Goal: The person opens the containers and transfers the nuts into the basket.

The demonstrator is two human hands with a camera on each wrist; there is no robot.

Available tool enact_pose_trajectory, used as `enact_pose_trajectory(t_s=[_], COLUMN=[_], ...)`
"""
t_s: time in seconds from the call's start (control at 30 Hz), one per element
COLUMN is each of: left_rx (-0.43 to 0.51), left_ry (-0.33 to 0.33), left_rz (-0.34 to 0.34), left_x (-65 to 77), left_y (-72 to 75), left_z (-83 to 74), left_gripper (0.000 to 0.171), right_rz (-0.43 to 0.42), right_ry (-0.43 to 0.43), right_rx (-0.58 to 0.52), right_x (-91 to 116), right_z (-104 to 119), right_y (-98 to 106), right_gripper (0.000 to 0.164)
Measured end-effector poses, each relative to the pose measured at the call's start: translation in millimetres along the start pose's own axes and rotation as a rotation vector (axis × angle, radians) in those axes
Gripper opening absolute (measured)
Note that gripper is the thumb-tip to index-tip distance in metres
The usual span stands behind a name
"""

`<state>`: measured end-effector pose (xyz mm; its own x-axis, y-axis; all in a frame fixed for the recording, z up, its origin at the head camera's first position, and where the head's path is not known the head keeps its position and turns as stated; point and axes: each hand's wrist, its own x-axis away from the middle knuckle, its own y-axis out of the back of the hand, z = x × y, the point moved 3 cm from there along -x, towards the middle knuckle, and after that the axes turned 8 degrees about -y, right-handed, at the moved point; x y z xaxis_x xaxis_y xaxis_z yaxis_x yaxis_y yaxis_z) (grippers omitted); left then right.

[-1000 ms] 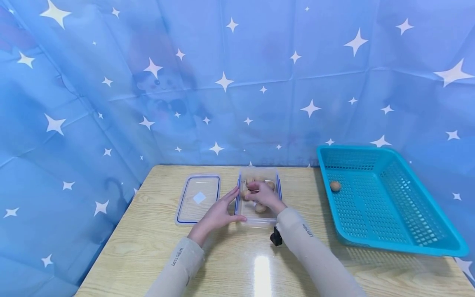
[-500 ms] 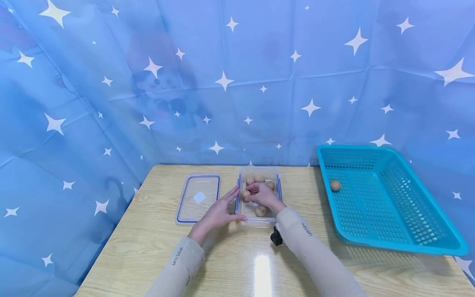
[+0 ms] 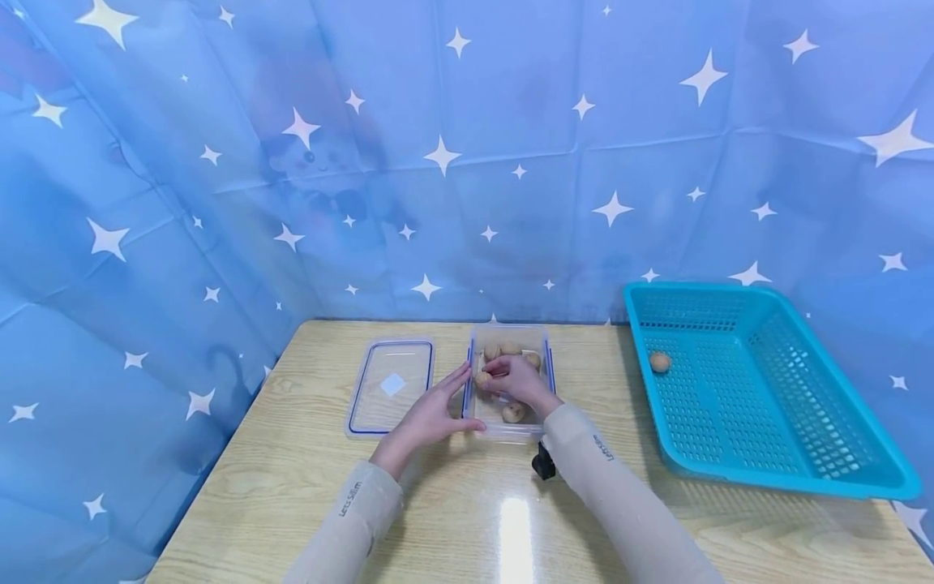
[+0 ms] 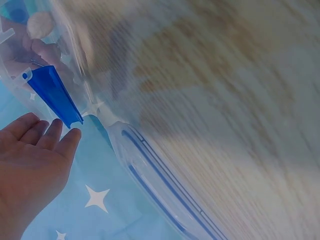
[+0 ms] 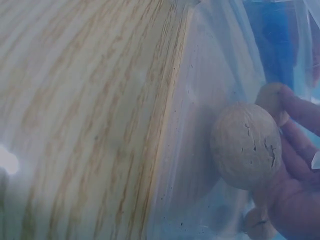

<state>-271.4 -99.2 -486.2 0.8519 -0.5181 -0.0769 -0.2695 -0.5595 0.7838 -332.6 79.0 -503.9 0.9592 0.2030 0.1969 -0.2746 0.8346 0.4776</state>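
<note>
A clear plastic food container (image 3: 511,430) with blue edging stands near the back of the table. Inside it lie several walnuts (image 3: 514,413), some at the far end and a cracked walnut (image 5: 246,145) close to the right wrist camera. My right hand (image 3: 520,384) reaches into the container, its fingertips pinching a walnut (image 3: 482,380) beside the left wall; that walnut (image 5: 272,104) is partly covered by the fingers in the right wrist view. My left hand (image 3: 432,415) lies along the container's left side, fingers extended near the blue latch (image 4: 54,95), thumb at the front corner.
The container's clear lid (image 3: 392,405) with a blue seal lies flat to the left. A turquoise plastic basket (image 3: 730,405) stands on the right, one walnut (image 3: 660,362) in it. Behind the wooden table (image 3: 452,519) hangs a blue star-patterned curtain (image 3: 511,203).
The fingers of my right hand have shifted slightly within the container, and the walnut by the left wall shows more plainly. The left hand has stayed in place.
</note>
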Motion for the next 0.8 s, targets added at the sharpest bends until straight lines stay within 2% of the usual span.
enact_pose_trajectory(t_s=[0.5,0.8], left_rx=[-0.001,0.004], left_ry=[0.001,0.001], left_rz=[0.005,0.000], left_x=[0.2,1.7], left_y=[1.5,1.8], left_z=[-2.8,-3.0], left_gripper=[0.099,0.101], right_rz=[-0.012,-0.013], right_ry=[0.016,-0.001], right_rx=[-0.012,-0.054], right_x=[2.1,1.4], right_z=[1.3,2.2], right_y=[2.9,5.1], right_gripper=[0.032,0.037])
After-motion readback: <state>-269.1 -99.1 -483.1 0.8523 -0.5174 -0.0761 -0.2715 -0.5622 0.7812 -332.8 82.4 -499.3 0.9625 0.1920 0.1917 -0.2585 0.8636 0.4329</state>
